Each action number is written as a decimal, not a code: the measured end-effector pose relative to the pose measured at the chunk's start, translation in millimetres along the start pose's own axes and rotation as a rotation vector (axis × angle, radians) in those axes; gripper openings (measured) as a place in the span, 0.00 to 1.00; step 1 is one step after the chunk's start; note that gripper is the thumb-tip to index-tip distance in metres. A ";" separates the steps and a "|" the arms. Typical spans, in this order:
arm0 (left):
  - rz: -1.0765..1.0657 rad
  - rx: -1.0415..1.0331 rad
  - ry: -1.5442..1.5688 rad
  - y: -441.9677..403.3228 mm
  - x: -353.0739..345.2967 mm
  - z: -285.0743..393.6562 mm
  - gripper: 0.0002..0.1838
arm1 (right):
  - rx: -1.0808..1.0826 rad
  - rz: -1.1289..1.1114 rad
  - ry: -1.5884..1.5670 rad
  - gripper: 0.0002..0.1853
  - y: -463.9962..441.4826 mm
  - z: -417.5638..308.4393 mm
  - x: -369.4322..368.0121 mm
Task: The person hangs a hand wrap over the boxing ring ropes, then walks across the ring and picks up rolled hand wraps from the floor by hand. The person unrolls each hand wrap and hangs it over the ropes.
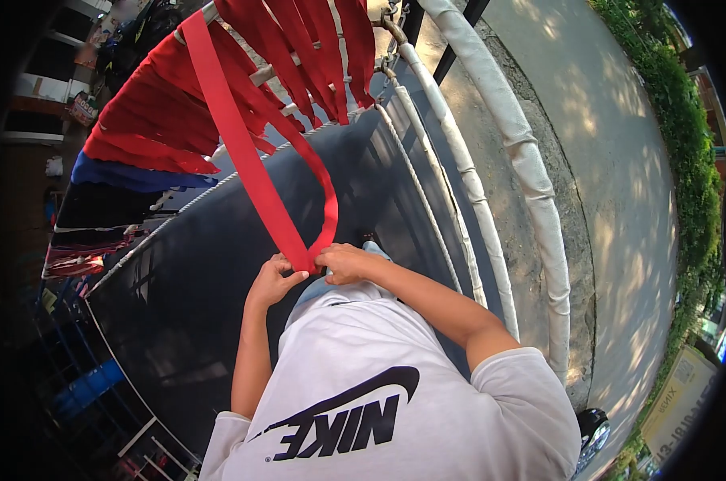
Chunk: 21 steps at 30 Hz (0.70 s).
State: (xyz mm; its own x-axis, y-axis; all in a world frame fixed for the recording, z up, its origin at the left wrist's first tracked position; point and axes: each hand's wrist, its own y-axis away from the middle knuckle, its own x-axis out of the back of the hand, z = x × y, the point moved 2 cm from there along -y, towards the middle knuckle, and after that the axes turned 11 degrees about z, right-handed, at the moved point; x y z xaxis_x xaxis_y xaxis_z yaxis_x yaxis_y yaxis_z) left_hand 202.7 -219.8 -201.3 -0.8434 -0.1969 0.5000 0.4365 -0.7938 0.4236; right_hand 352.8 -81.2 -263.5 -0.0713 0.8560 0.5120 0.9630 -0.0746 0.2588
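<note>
A long red hand wrap (247, 164) runs down from the upper rope to my waist and loops back up on its right side. At the bottom of that loop, my left hand (273, 282) pinches the wrap, with its thumb pointing toward the right. Close beside it, my right hand (347, 263) has its fingers closed on the other side of the same wrap. Both hands are just in front of my white shirt (427, 417). My fingers partly hide the folded part of the wrap.
Several red cloth strips (159, 104) hang over the ropes ahead, with blue cloth (139, 172) and black cloth (106, 207) to their left. White padded ropes (531, 152) curve along my right. Beneath me lies a dark mat (219, 297). A paved road (611, 176) runs outside.
</note>
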 end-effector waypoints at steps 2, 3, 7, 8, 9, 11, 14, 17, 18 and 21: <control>-0.016 0.065 0.057 -2.1 -4.9 -1.5 0.11 | -0.012 -0.010 0.008 0.23 -1.0 4.5 -6.9; -0.036 0.129 0.116 -2.1 -7.3 1.6 0.11 | -0.026 -0.014 0.011 0.23 -1.1 4.8 -8.2; -0.088 0.245 0.274 -5.7 -21.2 -16.8 0.14 | -0.041 -0.016 0.034 0.25 -4.5 15.8 -19.9; -0.095 0.247 0.247 -8.2 -23.1 -22.6 0.14 | -0.035 0.034 0.026 0.24 -3.3 18.7 -22.8; -0.103 0.251 0.222 -9.9 -23.1 -20.5 0.14 | -0.030 0.084 0.018 0.23 0.4 20.6 -25.8; -0.140 0.337 0.153 -12.3 -21.1 -18.6 0.13 | -0.026 0.132 -0.006 0.21 3.3 27.0 -30.2; -0.163 0.229 0.143 -17.2 -25.6 -31.6 0.19 | -0.071 0.184 -0.056 0.17 3.4 40.9 -35.7; 0.061 0.198 0.148 -13.7 -35.4 -48.1 0.27 | -0.196 0.362 -0.071 0.14 2.5 64.1 -40.8; 0.086 0.236 0.149 -14.1 -37.0 -59.4 0.29 | -0.280 0.439 -0.095 0.15 3.7 71.1 -39.9; 0.143 0.362 0.132 -9.5 -32.2 -93.7 0.32 | -0.499 0.695 -0.180 0.22 14.0 79.9 -26.5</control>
State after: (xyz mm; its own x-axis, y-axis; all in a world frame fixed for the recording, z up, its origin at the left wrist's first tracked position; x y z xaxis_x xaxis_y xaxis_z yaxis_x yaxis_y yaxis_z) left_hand 196.3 -259.8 -292.2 -0.7888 -0.3816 0.4818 0.6145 -0.5037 0.6072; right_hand 388.9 -64.1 -338.8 0.5728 0.5978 0.5608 0.5437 -0.7891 0.2858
